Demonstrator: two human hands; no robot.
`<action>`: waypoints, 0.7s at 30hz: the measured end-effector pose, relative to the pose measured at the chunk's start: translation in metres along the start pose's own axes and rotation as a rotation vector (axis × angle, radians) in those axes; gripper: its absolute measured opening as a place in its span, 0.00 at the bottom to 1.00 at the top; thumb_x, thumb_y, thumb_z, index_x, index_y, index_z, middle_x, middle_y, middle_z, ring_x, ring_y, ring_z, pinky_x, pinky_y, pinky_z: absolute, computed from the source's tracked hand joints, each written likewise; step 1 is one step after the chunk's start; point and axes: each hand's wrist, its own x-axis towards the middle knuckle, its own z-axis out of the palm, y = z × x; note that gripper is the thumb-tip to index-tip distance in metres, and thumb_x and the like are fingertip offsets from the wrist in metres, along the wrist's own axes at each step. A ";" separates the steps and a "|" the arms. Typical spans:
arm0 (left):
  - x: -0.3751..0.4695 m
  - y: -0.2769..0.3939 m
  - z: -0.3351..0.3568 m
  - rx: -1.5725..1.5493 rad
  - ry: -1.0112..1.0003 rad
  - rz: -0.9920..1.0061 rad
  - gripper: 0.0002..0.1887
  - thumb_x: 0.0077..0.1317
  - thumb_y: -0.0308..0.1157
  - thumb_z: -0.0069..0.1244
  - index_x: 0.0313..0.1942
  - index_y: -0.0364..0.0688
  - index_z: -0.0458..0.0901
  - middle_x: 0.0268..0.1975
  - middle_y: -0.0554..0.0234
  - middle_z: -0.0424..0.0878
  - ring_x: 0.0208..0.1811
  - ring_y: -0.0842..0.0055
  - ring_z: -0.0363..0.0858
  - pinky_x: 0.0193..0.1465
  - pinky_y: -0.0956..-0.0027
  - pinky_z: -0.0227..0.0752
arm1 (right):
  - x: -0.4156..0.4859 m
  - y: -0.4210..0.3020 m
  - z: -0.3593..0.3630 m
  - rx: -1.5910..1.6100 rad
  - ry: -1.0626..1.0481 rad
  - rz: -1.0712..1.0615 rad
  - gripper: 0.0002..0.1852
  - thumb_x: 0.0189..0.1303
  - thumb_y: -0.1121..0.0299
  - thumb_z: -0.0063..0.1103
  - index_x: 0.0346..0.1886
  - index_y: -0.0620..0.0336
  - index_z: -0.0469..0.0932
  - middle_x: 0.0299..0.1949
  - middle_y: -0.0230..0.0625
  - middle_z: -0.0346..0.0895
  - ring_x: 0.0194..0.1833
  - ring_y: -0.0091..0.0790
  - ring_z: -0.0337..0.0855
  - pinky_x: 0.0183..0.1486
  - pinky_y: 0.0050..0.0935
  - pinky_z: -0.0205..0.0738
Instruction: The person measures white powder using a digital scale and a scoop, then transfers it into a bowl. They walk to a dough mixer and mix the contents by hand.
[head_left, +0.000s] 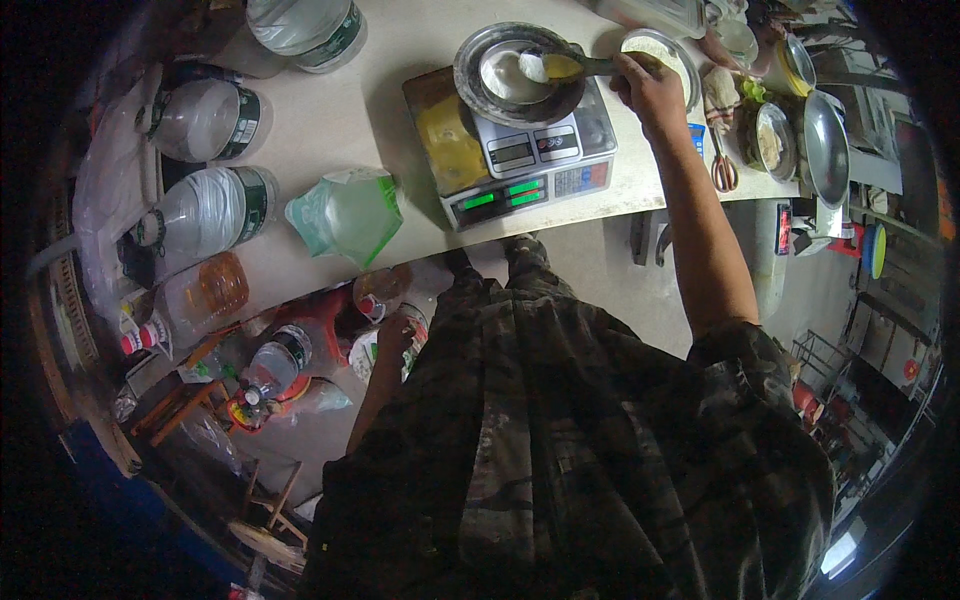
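Note:
My right hand (646, 88) grips the handle of a spoon (564, 69) with white powder on its tip. The spoon's bowl is over a dark-rimmed metal bowl (469, 90) that holds white powder. That bowl rests on a small kitchen scale (511, 151), which stands on a larger digital scale (495, 201) with lit green displays. Partly behind my right hand is a metal bowl of pale powder (652, 46). My left hand (396, 334) hangs below the table edge beside a round tub (364, 354); its fingers are dim, and whether they touch the tub is unclear.
An open green-and-clear plastic bag (346, 217) lies left of the scales. Several large plastic bottles (214, 206) line the table's left side. Scissors (724, 172), a blue device (697, 138) and a metal pan (826, 150) are at the right. Below left are a bottle (277, 361) and a wooden stool (266, 544).

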 end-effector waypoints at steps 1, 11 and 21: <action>0.001 0.002 0.001 0.104 -0.017 0.055 0.15 0.62 0.25 0.55 0.50 0.42 0.78 0.42 0.60 0.81 0.32 0.70 0.84 0.25 0.68 0.76 | 0.000 0.000 0.000 0.000 0.002 0.005 0.13 0.69 0.64 0.63 0.43 0.67 0.83 0.27 0.31 0.80 0.24 0.20 0.73 0.26 0.18 0.64; 0.007 0.021 -0.002 0.920 -0.007 0.475 0.20 0.48 0.29 0.65 0.44 0.42 0.82 0.44 0.52 0.83 0.42 0.57 0.85 0.40 0.59 0.81 | 0.001 -0.004 -0.023 0.111 0.069 0.071 0.14 0.67 0.64 0.61 0.44 0.67 0.84 0.26 0.33 0.81 0.23 0.21 0.75 0.25 0.20 0.66; 0.015 0.011 -0.002 0.869 -0.059 0.370 0.15 0.49 0.33 0.64 0.38 0.42 0.81 0.41 0.52 0.82 0.44 0.52 0.82 0.47 0.51 0.79 | -0.012 -0.029 -0.006 0.148 0.004 0.093 0.13 0.68 0.63 0.61 0.41 0.66 0.84 0.25 0.32 0.80 0.24 0.20 0.74 0.25 0.18 0.64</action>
